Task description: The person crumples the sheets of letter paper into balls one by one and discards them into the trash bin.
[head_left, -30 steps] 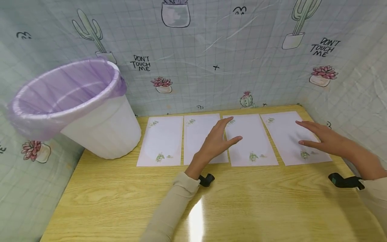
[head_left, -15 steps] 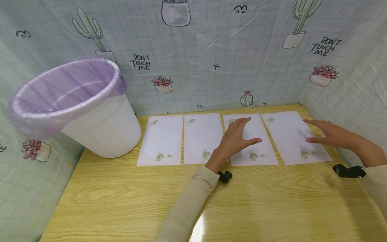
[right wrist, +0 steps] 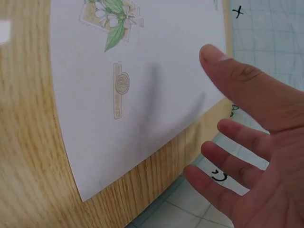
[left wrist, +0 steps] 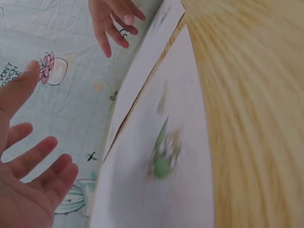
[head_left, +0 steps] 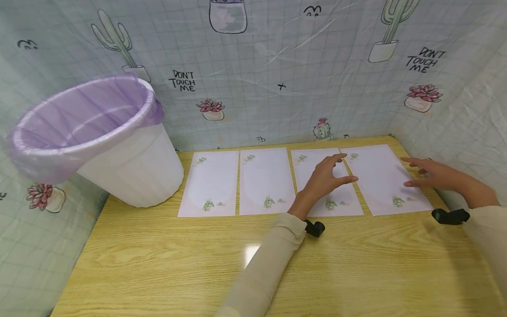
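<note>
A row of several white paper sheets with small green flower prints lies on the wooden table. My left hand [head_left: 324,177] hovers over the third sheet [head_left: 313,169], thumb and fingers apart, holding nothing. Its fingertips reach toward the rightmost sheet [head_left: 384,180]. Over that sheet's right edge hangs my right hand [head_left: 437,174], also spread and without anything in it. In the right wrist view, finger shadows fall on the printed paper [right wrist: 137,90] below the thumb. The left wrist view has both hands above the papers.
At the left stands a white bin [head_left: 134,171] lined with a purple bag [head_left: 87,110]. A cactus-print cloth [head_left: 253,79] hangs behind and beside the table [head_left: 178,259]. The leftmost sheet [head_left: 210,185] lies close to the bin.
My left hand has moved right, from between the second and third sheets to the third sheet's right side. My right hand has shifted slightly right, to the edge of the last sheet.
</note>
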{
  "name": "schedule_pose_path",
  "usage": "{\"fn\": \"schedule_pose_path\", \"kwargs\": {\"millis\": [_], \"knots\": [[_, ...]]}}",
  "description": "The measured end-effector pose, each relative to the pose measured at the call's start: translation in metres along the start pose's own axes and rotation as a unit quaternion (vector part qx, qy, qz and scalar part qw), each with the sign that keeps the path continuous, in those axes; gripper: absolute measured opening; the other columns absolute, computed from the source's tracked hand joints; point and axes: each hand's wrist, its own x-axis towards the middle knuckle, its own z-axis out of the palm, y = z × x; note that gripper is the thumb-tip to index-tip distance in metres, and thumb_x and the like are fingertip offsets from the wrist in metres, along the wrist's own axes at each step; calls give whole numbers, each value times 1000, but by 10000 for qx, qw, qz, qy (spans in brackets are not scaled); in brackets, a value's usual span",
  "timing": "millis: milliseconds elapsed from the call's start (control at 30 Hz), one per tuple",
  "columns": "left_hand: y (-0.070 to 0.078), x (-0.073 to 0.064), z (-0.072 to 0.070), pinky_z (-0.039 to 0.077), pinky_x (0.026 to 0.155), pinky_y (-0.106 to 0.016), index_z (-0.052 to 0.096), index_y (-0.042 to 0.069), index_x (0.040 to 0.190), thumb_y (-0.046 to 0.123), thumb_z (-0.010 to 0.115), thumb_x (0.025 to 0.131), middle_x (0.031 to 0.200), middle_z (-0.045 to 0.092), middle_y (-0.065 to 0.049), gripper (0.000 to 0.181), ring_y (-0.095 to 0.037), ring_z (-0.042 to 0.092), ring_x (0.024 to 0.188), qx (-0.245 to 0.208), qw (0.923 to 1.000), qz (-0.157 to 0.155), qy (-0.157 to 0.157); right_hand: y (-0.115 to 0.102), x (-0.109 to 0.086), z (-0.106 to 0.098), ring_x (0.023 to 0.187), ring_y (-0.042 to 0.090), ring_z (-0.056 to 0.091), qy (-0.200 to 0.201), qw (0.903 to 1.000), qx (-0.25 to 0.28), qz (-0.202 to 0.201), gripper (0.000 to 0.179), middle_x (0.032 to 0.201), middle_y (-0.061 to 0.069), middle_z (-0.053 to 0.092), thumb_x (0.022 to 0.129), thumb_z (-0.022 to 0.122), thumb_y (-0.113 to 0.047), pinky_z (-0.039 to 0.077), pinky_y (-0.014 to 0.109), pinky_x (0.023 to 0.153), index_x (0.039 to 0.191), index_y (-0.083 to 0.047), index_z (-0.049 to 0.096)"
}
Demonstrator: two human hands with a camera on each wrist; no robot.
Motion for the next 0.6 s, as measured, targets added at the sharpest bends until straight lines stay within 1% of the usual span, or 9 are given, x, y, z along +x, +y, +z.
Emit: {"fn": "schedule_pose_path", "kwargs": {"millis": [133, 300, 367, 467, 533, 600], "knots": [[4, 10, 17, 46, 86, -20, 41, 24, 143, 48, 69, 81, 127, 55, 2, 72, -11, 53, 113, 81, 9998, -115, 143, 9, 7, 1, 107, 56, 47, -15, 9999, -85, 102, 88, 130, 43, 36, 85, 71, -28, 44, 60, 82, 146, 8, 19], [5, 25, 33, 44, 76, -16, 45, 24, 139, 46, 72, 78, 114, 58, 3, 70, -5, 52, 97, 241, 9986, -424, 198, 18, 17, 3, 103, 51, 53, 10, 9994, -301, 180, 89, 125, 45, 41, 82, 74, -31, 46, 56, 82, 142, 12, 24], [6, 32, 36, 43, 72, -16, 47, 26, 138, 44, 74, 77, 109, 58, 4, 69, -5, 50, 92, 309, 9975, -603, 217, 19, 20, 3, 103, 52, 52, 27, 9994, -296, 184, 89, 124, 47, 40, 82, 74, -31, 46, 57, 83, 141, 13, 25], [7, 39, 38, 42, 68, -17, 48, 28, 136, 44, 76, 75, 101, 56, 6, 69, -6, 48, 87, 584, 9943, -868, 222, 19, 22, 3, 104, 53, 51, 45, 9996, -191, 220, 88, 123, 47, 41, 82, 74, -29, 45, 58, 83, 140, 14, 25], [8, 43, 39, 42, 68, -17, 48, 29, 136, 44, 76, 74, 98, 54, 7, 70, -6, 49, 86, 789, 9918, -988, 187, 20, 21, 2, 104, 54, 50, 29, 9995, -139, 288, 87, 122, 46, 42, 82, 74, -29, 45, 59, 84, 140, 14, 25], [9, 47, 39, 43, 71, -17, 47, 29, 136, 46, 77, 73, 100, 54, 7, 72, -7, 50, 89, 978, 9895, -1061, 114, 22, 20, 1, 105, 54, 49, -3, 9993, -113, 353, 87, 122, 46, 42, 83, 73, -29, 44, 60, 85, 140, 14, 25]]}}
